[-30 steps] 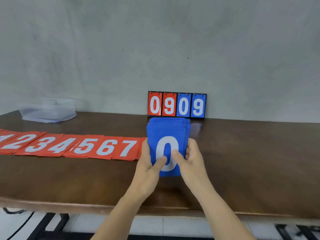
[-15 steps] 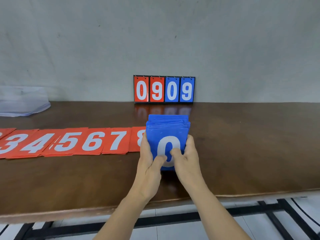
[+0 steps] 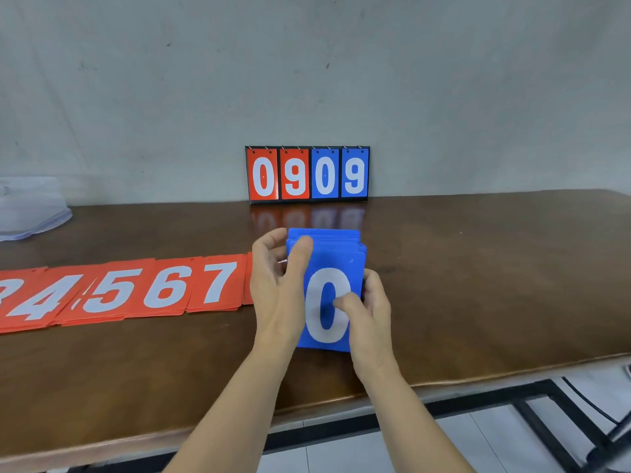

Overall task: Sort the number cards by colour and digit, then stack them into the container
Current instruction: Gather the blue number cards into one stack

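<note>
A dark brown wooden table (image 3: 478,285) is lined on its left with a flat row of red number cards (image 3: 119,291). Just right of them, a stack of blue number cards (image 3: 333,264), white 0 uppermost, is gripped by the left hand (image 3: 276,285) and the right hand (image 3: 370,319), thumbs pressed on its face.

Card row (image 3: 119,291) left on the table (image 3: 478,285), card stack (image 3: 327,254) just right of it, scoreboard (image 3: 307,174) behind, container (image 3: 30,213) far left.

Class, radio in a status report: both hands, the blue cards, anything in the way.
Right hand grips blue stack, thumb on the 0. Left hand pinches its top left corner. Red row lies left; nothing blocking.
</note>
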Available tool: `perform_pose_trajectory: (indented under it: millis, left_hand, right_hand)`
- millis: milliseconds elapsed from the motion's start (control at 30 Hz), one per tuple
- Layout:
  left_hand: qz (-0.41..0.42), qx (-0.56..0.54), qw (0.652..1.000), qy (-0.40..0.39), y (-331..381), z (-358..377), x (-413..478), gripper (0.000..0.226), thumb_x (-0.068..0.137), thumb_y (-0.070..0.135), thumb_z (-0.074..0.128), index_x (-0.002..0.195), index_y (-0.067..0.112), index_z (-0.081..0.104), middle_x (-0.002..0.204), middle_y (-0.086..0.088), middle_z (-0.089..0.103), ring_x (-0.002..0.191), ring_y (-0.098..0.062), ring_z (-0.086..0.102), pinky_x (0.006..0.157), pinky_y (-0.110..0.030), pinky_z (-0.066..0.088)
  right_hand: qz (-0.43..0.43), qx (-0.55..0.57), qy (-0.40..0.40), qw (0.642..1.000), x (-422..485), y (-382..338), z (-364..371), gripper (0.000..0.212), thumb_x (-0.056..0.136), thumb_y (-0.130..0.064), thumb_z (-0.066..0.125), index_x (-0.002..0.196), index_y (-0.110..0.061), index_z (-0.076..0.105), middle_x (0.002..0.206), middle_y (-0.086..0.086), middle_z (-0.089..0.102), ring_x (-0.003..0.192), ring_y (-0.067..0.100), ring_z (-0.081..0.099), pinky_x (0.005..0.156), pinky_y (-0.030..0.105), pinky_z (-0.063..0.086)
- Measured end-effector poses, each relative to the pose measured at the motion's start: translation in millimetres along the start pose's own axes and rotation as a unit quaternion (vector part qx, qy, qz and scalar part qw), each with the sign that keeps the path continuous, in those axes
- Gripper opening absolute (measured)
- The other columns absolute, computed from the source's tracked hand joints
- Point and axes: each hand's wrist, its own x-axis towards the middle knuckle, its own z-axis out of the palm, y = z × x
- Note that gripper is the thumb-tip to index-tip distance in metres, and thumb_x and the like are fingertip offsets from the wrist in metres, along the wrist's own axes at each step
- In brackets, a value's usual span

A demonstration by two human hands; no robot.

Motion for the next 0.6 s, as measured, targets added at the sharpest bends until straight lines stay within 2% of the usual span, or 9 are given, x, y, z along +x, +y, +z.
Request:
perform_pose_trajectory:
  millis: [67, 133, 200, 267, 367, 433, 533, 600]
  left_hand:
    - [-0.020, 0.033, 0.998, 0.045, 7, 9, 6, 0.044, 0.080, 0.056, 0.066, 0.108, 0.024, 0.056, 0.092, 0.014, 0.060, 0.080, 0.010, 0.057, 0.069, -0.014, 0.039]
    - [-0.039, 0.050, 0.996, 0.058, 7, 16, 10, 0.031, 0.081, 0.052, 0.067, 0.089, 0.022, 0.059, 0.078, 0.013, 0.060, 0.068, -0.002, 0.055, 0.066, -0.019, 0.038]
    - [-0.050, 0.046, 0.996, 0.054, 5, 18, 11, 0.037, 0.083, 0.046, 0.068, 0.063, 0.021, 0.049, 0.056, 0.010, 0.049, 0.055, -0.010, 0.044, 0.062, -0.028, 0.038]
    - [-0.057, 0.032, 0.997, 0.046, 3, 17, 10, 0.042, 0.086, 0.040, 0.067, 0.056, 0.022, 0.044, 0.051, 0.006, 0.046, 0.055, -0.013, 0.044, 0.060, -0.031, 0.040]
    - [-0.043, 0.025, 0.998, 0.027, 2, 15, 8, 0.019, 0.088, 0.033, 0.066, 0.072, 0.023, 0.063, 0.065, 0.010, 0.064, 0.066, -0.008, 0.061, 0.060, -0.018, 0.046]
    - [-0.053, 0.021, 0.998, 0.014, 2, 14, 5, 0.007, 0.088, 0.028, 0.065, 0.085, 0.024, 0.070, 0.080, 0.013, 0.070, 0.080, -0.004, 0.065, 0.059, -0.009, 0.046]
    - [-0.066, 0.015, 0.998, 0.000, 3, 14, 3, 0.012, 0.090, 0.031, 0.062, 0.090, 0.023, 0.072, 0.085, 0.010, 0.070, 0.086, -0.007, 0.065, 0.066, -0.016, 0.047]
    - [-0.059, 0.021, 0.998, -0.006, 3, 14, -1, 0.034, 0.088, 0.054, 0.055, 0.093, 0.024, 0.070, 0.085, 0.008, 0.068, 0.085, -0.006, 0.064, 0.071, -0.019, 0.048]
  right_hand:
    - [-0.019, 0.026, 0.010, 0.999, 3, 0, 1, 0.025, 0.073, -0.028, 0.059, 0.089, -0.010, 0.056, 0.080, 0.000, 0.063, 0.073, 0.011, 0.059, 0.064, 0.024, 0.050]
    - [-0.025, 0.048, 0.013, 0.998, 5, -2, 4, 0.035, 0.070, -0.043, 0.059, 0.085, -0.010, 0.055, 0.076, 0.001, 0.062, 0.070, 0.013, 0.057, 0.063, 0.026, 0.049]
    - [-0.029, 0.060, 0.028, 0.997, 6, -3, 8, 0.039, 0.070, -0.050, 0.058, 0.080, -0.012, 0.055, 0.072, -0.001, 0.059, 0.067, 0.011, 0.054, 0.062, 0.026, 0.048]
    - [-0.035, 0.065, 0.056, 0.996, 9, -8, 12, 0.041, 0.071, -0.056, 0.058, 0.077, -0.016, 0.054, 0.070, -0.004, 0.058, 0.065, 0.009, 0.054, 0.061, 0.025, 0.047]
    - [-0.010, 0.037, 0.104, 0.994, 17, -17, 18, 0.042, 0.079, -0.060, 0.059, 0.084, -0.018, 0.057, 0.078, 0.000, 0.065, 0.071, 0.012, 0.064, 0.064, 0.025, 0.052]
    - [0.029, 0.008, 0.124, 0.992, 21, -19, 22, 0.031, 0.083, -0.054, 0.060, 0.078, -0.024, 0.058, 0.076, -0.001, 0.066, 0.070, 0.015, 0.065, 0.068, 0.034, 0.056]
    - [0.036, -0.023, 0.140, 0.989, 21, -21, 25, 0.027, 0.085, -0.042, 0.057, 0.063, -0.027, 0.055, 0.064, -0.004, 0.061, 0.064, 0.016, 0.061, 0.070, 0.043, 0.053]
    - [0.025, -0.016, 0.136, 0.990, 19, -23, 25, 0.030, 0.091, -0.040, 0.055, 0.065, -0.024, 0.056, 0.062, -0.004, 0.059, 0.062, 0.012, 0.059, 0.069, 0.039, 0.052]
